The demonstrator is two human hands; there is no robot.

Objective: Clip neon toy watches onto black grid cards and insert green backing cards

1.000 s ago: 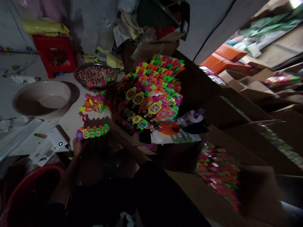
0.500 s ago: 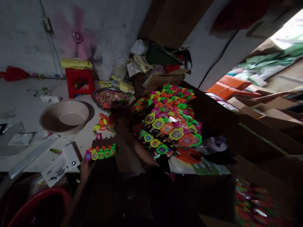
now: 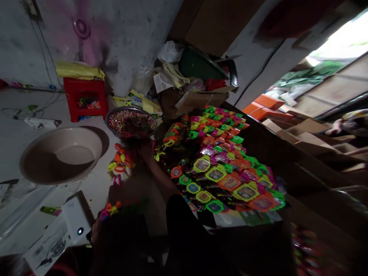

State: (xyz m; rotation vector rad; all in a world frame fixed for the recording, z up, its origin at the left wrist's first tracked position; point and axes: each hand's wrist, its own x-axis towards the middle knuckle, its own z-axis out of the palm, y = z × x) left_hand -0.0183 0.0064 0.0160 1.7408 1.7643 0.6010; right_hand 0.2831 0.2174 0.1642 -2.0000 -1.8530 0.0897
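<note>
My left hand [image 3: 96, 231] is at the lower left in deep shadow, closed on one end of a short row of neon toy watches [image 3: 115, 208]. Across the middle my right arm stretches forward, and my right hand [image 3: 145, 150] is at the near rim of a metal bowl [image 3: 112, 128] filled with tiny coloured pieces. That hand is next to a small loose pile of toy watches [image 3: 121, 163]; darkness hides its fingers. To its right lies a large stack of carded toy watches [image 3: 227, 172] in green, orange, yellow and pink.
A beige basin [image 3: 61, 153] sits on the floor at left, with a red stool [image 3: 84, 97] and a pink fan [image 3: 82, 28] behind it. A white box [image 3: 75, 218] lies by my left hand. Cardboard boxes [image 3: 301, 130] crowd the right, and a stuffed carton [image 3: 195, 100] stands behind the stack.
My right hand has reached forward from beside the stack up to the metal bowl. My left hand has kept hold of the row of watches. The view has shifted closer.
</note>
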